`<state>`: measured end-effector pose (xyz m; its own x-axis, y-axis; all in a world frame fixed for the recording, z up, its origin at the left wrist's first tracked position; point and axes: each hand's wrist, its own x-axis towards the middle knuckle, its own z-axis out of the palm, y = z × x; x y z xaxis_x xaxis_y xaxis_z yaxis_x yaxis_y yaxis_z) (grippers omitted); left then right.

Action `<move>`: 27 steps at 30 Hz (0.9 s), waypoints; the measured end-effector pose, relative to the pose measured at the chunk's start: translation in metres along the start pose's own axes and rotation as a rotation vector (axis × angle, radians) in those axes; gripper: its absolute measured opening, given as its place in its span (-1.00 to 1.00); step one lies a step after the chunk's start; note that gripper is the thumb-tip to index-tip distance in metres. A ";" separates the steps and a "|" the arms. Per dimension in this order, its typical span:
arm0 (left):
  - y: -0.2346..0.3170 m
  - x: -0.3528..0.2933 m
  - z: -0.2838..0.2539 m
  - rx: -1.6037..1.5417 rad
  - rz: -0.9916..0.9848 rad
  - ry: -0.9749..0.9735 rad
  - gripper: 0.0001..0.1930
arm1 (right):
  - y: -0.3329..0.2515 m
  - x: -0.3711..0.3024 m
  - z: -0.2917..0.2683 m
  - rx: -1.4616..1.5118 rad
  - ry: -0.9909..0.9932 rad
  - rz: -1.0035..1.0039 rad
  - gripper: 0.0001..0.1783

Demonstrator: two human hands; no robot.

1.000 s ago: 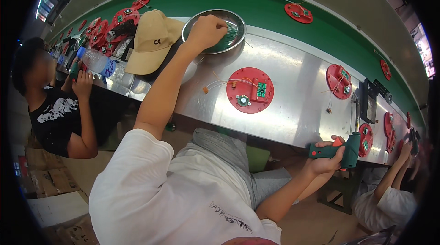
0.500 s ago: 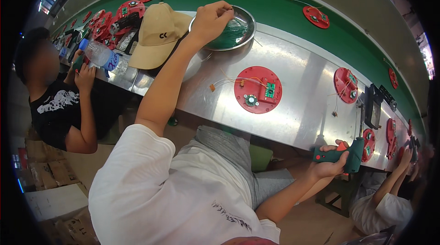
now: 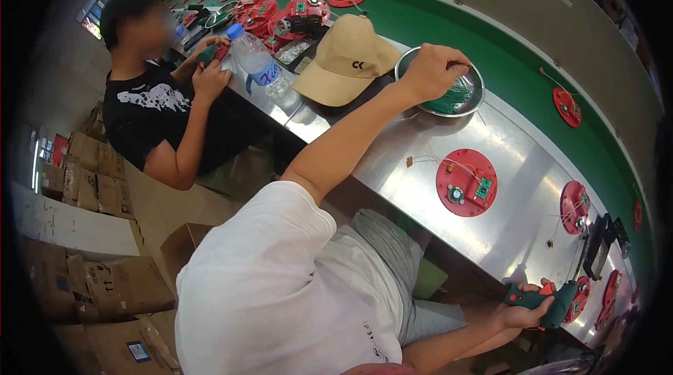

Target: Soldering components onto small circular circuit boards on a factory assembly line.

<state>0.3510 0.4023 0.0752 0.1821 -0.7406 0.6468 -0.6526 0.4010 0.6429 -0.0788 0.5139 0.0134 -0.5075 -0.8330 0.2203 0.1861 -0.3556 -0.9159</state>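
Observation:
My left hand reaches out over a round metal bowl on the steel bench, fingers pinched down on a bundle of thin green wires inside it. A red round disc with a small green circuit board and loose leads lies on the bench just in front of the bowl. Low at the bench's near edge, my right hand grips a green electric screwdriver, held off the surface.
A tan cap and a water bottle stand left of the bowl. A co-worker in a black shirt sits at the left. More red discs lie to the right, one on the green belt. Cardboard boxes are stacked lower left.
The view has swung, sliding the bench and bowl to the right in the picture. My left hand stays in the bowl and my right hand keeps the screwdriver.

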 end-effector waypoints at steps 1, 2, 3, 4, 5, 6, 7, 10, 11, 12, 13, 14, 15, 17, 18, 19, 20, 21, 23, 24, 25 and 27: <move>-0.002 0.000 -0.001 0.016 -0.006 -0.001 -0.85 | 0.000 0.001 -0.001 -0.006 -0.006 -0.009 -0.58; -0.004 0.000 -0.002 0.018 -0.001 -0.001 -0.85 | -0.002 0.000 0.002 -0.014 -0.007 -0.019 -0.59; -0.006 -0.001 -0.003 0.067 -0.002 -0.031 -0.85 | -0.004 -0.001 0.006 -0.012 -0.006 -0.021 -0.59; -0.009 -0.001 -0.003 0.113 -0.003 -0.059 -0.85 | -0.007 -0.003 0.011 -0.008 0.036 -0.024 -0.58; -0.009 0.000 -0.003 0.103 0.003 -0.063 -0.85 | -0.010 -0.005 0.014 -0.007 0.085 -0.030 -0.58; -0.009 -0.001 -0.002 0.177 -0.032 -0.104 -0.85 | -0.009 -0.005 0.010 -0.013 0.094 -0.040 -0.58; -0.010 -0.002 -0.002 0.247 -0.067 -0.147 -0.85 | -0.005 -0.006 0.004 -0.012 0.047 -0.029 -0.57; -0.019 -0.002 -0.002 0.340 -0.072 -0.206 -0.83 | -0.001 -0.006 -0.004 0.023 0.048 0.009 -0.54; -0.024 -0.003 -0.005 0.322 -0.057 -0.197 -0.82 | 0.002 -0.005 -0.005 0.014 0.043 0.039 -0.54; -0.028 -0.004 -0.010 0.318 0.010 -0.137 -0.82 | 0.003 -0.007 -0.002 -0.001 0.046 0.074 -0.53; -0.029 -0.005 -0.017 0.314 0.068 -0.081 -0.82 | 0.004 -0.009 0.001 0.021 0.010 0.086 -0.52; -0.013 -0.006 -0.020 0.262 0.073 -0.037 -0.85 | 0.004 -0.008 0.002 0.034 -0.024 0.101 -0.51; 0.014 -0.007 -0.023 0.214 0.067 0.015 -0.87 | 0.005 -0.008 0.004 0.024 -0.091 0.019 -0.50; 0.073 -0.022 -0.021 0.092 0.022 -0.040 -0.89 | 0.001 -0.012 0.002 -0.023 -0.207 -0.081 -0.48; 0.092 -0.040 -0.014 0.052 0.037 -0.064 -0.89 | -0.004 -0.018 0.003 -0.046 -0.248 -0.108 -0.46; 0.105 -0.056 -0.010 0.027 0.061 -0.077 -0.88 | -0.006 -0.025 0.009 -0.043 -0.290 -0.107 -0.41; 0.111 -0.075 -0.005 0.016 0.043 -0.084 -0.88 | -0.010 -0.033 0.013 -0.098 -0.349 -0.102 -0.35; 0.115 -0.091 0.000 0.016 0.101 -0.120 -0.88 | -0.015 -0.040 0.019 -0.143 -0.429 -0.095 -0.34; 0.110 -0.113 0.016 0.003 0.154 -0.155 -0.89 | -0.015 -0.053 0.024 -0.187 -0.554 -0.102 -0.35; 0.106 -0.124 0.024 -0.008 0.121 -0.141 -0.89 | -0.014 -0.053 0.024 -0.192 -0.562 -0.097 -0.35; 0.102 -0.131 0.030 -0.018 0.088 -0.126 -0.89 | -0.013 -0.053 0.024 -0.257 -0.634 -0.154 -0.38; 0.097 -0.140 0.041 0.035 0.120 -0.135 -0.90 | -0.018 -0.055 0.028 -0.257 -0.723 -0.145 -0.44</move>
<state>0.2322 0.5223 0.0302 0.0027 -0.7548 0.6559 -0.6895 0.4736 0.5479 -0.0307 0.5548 0.0270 0.1793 -0.8864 0.4267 -0.0862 -0.4462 -0.8908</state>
